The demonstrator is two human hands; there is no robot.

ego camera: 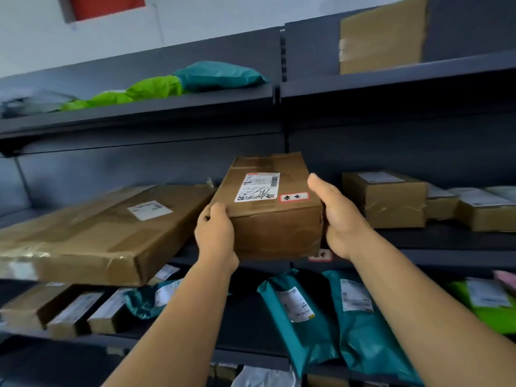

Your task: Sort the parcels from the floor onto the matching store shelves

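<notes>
I hold a brown cardboard parcel point(275, 219) with a white shipping label and a small red-bordered sticker on top. My left hand point(215, 233) grips its near left corner and my right hand point(335, 216) clasps its right side. The parcel is level with the middle shelf point(446, 238), in the gap between a long flat box point(97, 233) on the left and a smaller taped box point(388, 199) on the right. Whether it rests on the shelf I cannot tell. A red-bordered tag point(320, 255) sits on the shelf edge just under the parcel.
The dark metal shelving fills the view. The top shelf holds green and teal mailer bags point(173, 85) and a cardboard box point(382, 37). The lower shelf carries small boxes point(69, 308) at the left and teal bags point(335, 311) at the right.
</notes>
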